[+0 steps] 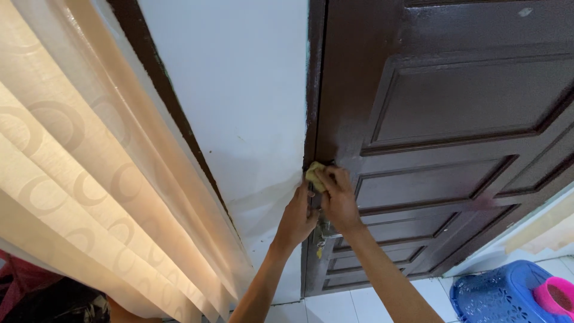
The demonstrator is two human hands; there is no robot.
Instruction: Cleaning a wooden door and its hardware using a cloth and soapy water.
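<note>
The cream curtain hung closest. My right hand, arm stretched up, pinched a yellow cloth against the brown door edge; my left hand curled around that edge below.

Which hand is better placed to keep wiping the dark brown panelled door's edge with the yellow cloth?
Right. The right hand already presses the crumpled yellow cloth against the dark brown panelled door at its edge, while the left hand sits lower, by the metal door handle, off the cloth.

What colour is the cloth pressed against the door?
Pale yellow cloth, seen in the head view, under the right hand.
</note>
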